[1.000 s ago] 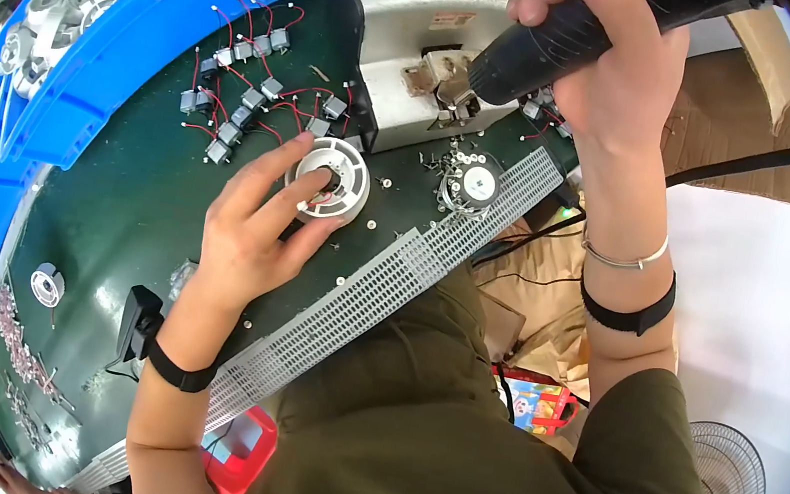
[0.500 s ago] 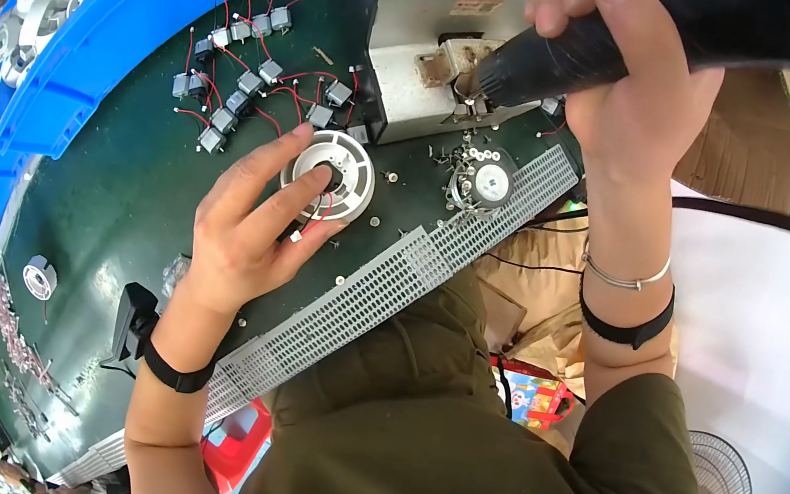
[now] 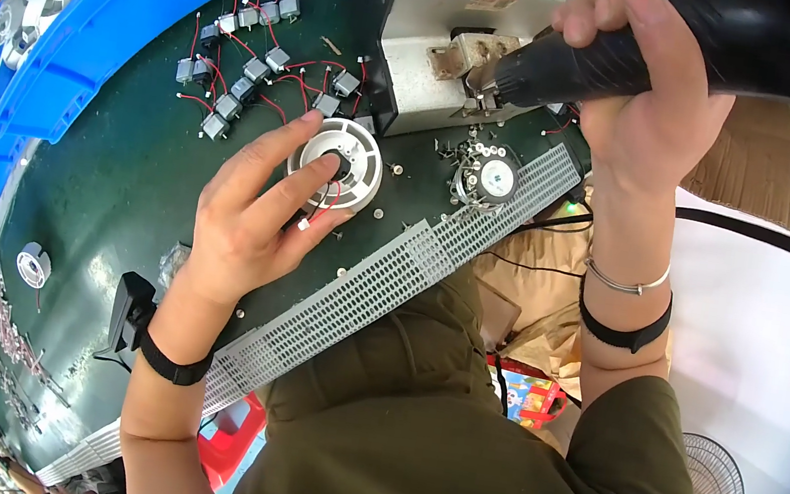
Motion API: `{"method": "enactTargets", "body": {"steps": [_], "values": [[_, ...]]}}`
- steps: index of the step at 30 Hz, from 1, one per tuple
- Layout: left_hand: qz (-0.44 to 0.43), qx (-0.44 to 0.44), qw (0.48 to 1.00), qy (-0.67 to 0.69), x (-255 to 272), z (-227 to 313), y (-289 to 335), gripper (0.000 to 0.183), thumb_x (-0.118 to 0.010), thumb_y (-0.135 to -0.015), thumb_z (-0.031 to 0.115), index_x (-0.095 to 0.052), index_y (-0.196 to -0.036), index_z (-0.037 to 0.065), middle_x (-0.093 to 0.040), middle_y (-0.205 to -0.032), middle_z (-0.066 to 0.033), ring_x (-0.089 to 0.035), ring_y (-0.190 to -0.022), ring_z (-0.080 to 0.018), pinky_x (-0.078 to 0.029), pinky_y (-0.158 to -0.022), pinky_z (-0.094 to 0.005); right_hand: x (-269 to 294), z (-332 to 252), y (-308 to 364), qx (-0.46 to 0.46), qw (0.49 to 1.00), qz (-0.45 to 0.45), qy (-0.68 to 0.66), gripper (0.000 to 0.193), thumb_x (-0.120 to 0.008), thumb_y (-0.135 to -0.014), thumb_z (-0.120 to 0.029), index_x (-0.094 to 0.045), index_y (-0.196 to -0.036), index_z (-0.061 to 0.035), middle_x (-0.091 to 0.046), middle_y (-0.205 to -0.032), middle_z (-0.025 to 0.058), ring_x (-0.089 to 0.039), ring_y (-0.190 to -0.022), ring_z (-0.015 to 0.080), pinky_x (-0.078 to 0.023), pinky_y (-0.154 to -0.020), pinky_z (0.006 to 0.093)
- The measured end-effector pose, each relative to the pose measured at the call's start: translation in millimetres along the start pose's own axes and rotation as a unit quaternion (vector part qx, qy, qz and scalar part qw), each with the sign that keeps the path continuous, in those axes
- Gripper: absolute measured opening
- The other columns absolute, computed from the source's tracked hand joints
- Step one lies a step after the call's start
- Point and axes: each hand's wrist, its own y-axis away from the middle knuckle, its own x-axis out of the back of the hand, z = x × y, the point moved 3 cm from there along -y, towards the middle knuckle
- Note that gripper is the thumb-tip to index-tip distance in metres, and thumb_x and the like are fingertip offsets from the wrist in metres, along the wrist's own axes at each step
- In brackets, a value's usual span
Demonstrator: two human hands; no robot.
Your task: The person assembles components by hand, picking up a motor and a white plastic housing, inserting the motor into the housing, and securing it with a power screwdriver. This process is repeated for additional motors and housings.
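My left hand (image 3: 254, 207) holds a white round plastic housing (image 3: 367, 150) against the green bench. One fingertip rests on the dark centre of the housing, while the thumb lies along its near rim. A red and a dark wire with a small white connector (image 3: 304, 224) stick out beside the thumb. High on the right, my right hand (image 3: 652, 106) is wrapped round a black electric screwdriver (image 3: 572, 68). Its nose points left at the metal block (image 3: 482, 60) on a pale metal machine (image 3: 450, 2); the bit's tip is hard to make out there.
Several small grey motors (image 3: 253, 70) with red wires lie beyond my left hand. A round magnetic part (image 3: 494, 177) covered in screws sits by the white mesh strip (image 3: 338, 290). A blue bin (image 3: 133, 28) holds white parts. One white ring part (image 3: 33, 267) lies far left.
The whole view has shifted slightly. Both hands keep their hold, and the screwdriver's nose stays at the machine's metal block.
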Motion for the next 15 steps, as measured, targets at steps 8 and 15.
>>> {"method": "enactTargets", "body": {"steps": [8,15], "values": [[0.008,-0.001,1.000,0.028,-2.3,2.9,-6.6,0.035,-0.078,-0.061,0.015,-0.065,-0.092,0.007,-0.059,-0.112,-0.0150,-0.062,-0.092,-0.0307,-0.053,-0.073,-0.0354,-41.8,-42.1,-8.0,-0.223,0.912,-0.006,0.345,0.021,-0.035,-0.089,-0.019,-0.043,-0.099,-0.0030,-0.044,-0.080,0.0061,-0.047,-0.078,0.0189,-0.040,-0.080,0.0376],[0.023,-0.002,1.000,0.020,-1.8,1.0,2.4,0.031,-0.076,-0.063,0.015,-0.062,-0.089,0.008,-0.057,-0.113,-0.0115,-0.059,-0.092,-0.0276,-0.050,-0.075,-0.0362,-66.5,24.3,-11.9,-0.090,0.879,0.022,0.467,0.052,-0.054,-0.082,-0.014,-0.033,-0.124,0.0073,-0.052,-0.062,0.0083,-0.054,-0.051,0.0200,-0.046,-0.053,0.0310]]}}
